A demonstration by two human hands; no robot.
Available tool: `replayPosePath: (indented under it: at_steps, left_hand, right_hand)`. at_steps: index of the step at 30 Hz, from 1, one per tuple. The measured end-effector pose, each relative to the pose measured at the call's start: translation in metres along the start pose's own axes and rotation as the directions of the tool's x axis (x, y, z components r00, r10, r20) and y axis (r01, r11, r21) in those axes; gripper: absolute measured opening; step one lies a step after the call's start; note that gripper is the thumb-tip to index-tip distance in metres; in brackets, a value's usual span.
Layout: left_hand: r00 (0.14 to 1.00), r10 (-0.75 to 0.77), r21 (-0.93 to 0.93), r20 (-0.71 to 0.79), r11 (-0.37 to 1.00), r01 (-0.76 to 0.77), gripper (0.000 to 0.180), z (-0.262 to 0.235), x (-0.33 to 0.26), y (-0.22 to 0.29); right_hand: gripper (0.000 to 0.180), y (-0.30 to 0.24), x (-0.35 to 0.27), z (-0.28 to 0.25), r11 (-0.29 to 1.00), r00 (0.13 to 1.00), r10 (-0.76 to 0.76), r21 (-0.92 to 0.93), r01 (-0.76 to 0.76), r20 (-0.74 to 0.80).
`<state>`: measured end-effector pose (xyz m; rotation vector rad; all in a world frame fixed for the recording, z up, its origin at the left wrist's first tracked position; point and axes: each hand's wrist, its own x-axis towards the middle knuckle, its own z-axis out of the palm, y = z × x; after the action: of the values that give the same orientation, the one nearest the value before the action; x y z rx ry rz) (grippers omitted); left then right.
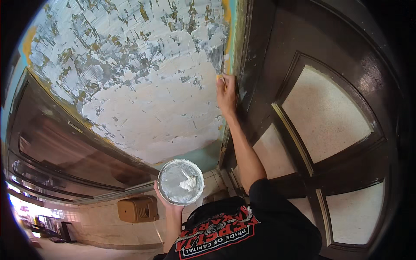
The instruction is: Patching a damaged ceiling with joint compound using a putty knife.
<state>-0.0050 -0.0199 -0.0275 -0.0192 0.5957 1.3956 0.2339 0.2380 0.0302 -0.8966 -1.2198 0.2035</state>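
Observation:
My right hand grips a putty knife by its yellow handle, with the blade lying against the wall near its right edge. White filler coats much of this wall; dark, patchy spots show through in the upper part, while the lower area looks smoother. Low in front of me, my left hand supports a round tub from its left side and below. Pale grey-white paste lies inside, with a whiter lump toward the right. Part of the left hand is hidden behind the tub.
A dark brown door with pale panels stands close on the right, beside my right arm. Brown glossy woodwork runs along the left. A brown plastic stool rests on the tiled floor. Bare greenish wall shows below the filler.

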Motion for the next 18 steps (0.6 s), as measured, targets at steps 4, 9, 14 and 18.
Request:
replayPosePath:
  at_steps: [4, 9, 14, 18]
  left_hand:
    - [1.000, 0.014, -0.023, 0.026, 1.000, -0.013, 0.072, -0.001, -0.004, 0.001]
    - [0.993, -0.058, -0.032, 0.102, 0.998, 0.062, 0.071, 0.006, -0.007, -0.001]
    - [1.000, 0.011, -0.029, 0.013, 1.000, -0.011, 0.069, -0.001, -0.004, -0.002]
    - [0.998, -0.014, -0.073, 0.058, 0.997, 0.018, 0.069, -0.006, -0.008, -0.001]
  right_hand:
    - [0.024, -0.006, -0.025, -0.004, 0.987, 0.995, 0.094, 0.134, -0.088, -0.037]
    - [0.021, -0.031, 0.028, 0.009, 0.985, 1.000, 0.002, 0.174, 0.000, -0.012]
    - [0.021, 0.006, -0.028, 0.001, 0.987, 0.990, 0.142, 0.080, -0.142, 0.010]
    - [0.019, -0.017, -0.016, 0.012, 0.963, 0.992, 0.127, 0.241, -0.121, -0.009]
